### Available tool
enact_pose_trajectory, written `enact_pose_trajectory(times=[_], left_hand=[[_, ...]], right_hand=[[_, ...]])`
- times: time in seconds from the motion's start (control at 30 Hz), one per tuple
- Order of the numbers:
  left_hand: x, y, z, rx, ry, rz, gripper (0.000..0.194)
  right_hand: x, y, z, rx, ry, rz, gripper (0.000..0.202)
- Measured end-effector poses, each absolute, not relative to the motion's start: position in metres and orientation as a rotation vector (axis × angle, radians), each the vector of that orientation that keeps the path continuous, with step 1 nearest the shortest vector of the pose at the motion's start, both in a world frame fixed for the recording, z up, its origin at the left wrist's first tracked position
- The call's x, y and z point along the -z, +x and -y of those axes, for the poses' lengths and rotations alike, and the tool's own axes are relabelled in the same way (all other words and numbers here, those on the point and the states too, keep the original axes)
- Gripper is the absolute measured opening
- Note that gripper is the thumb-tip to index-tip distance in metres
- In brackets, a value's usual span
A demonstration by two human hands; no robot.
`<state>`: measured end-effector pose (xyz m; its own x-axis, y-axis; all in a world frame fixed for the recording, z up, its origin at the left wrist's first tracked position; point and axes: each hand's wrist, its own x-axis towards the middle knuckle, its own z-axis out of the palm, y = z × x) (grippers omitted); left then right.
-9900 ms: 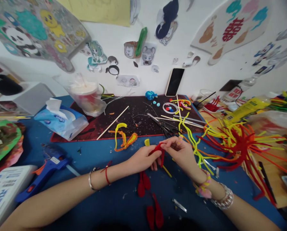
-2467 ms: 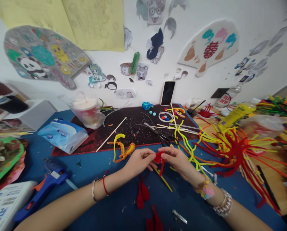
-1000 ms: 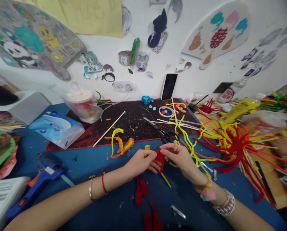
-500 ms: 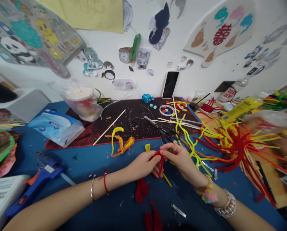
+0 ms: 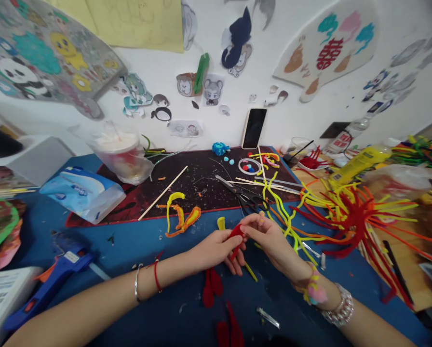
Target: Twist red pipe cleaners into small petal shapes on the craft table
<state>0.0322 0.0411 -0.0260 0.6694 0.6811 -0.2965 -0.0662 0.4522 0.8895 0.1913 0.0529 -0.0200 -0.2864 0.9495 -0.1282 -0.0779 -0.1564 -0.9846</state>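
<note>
Near the middle of the blue table, my left hand (image 5: 219, 249) is closed on a red pipe cleaner piece (image 5: 236, 233), held between thumb and fingers. At its upper end the fingertips of my right hand (image 5: 264, 234) pinch the same red piece. Just below my hands lie red pipe-cleaner petal shapes (image 5: 212, 286), and more red shapes (image 5: 230, 330) are at the bottom edge. Beside my left hand lies a short yellow piece (image 5: 221, 223); a thin yellow-green stem (image 5: 251, 271) shows under my hands.
Black scissors (image 5: 243, 195) lie on the dark mat (image 5: 147, 202) beyond my hands. A blue glue gun (image 5: 53, 274) is at left, by a tissue pack (image 5: 82, 193). Yellow pipe cleaners (image 5: 288, 217) and a red-orange bundle (image 5: 357, 217) spread at right. A hair clip (image 5: 268, 317) lies below.
The red piece is turned slightly and shows more broadly between my fingers. The lower fingers of my left hand have spread a little. The view has shifted slightly.
</note>
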Motion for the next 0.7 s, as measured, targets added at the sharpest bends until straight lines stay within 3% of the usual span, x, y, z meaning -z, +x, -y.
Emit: enact_pose_trajectory(times=[0.7], left_hand=[[0.016,0.028,-0.040,-0.510,1.031,-0.614,0.023]], right_hand=[[0.010,0.192,-0.051,-1.424,-1.156,1.628,0.020]])
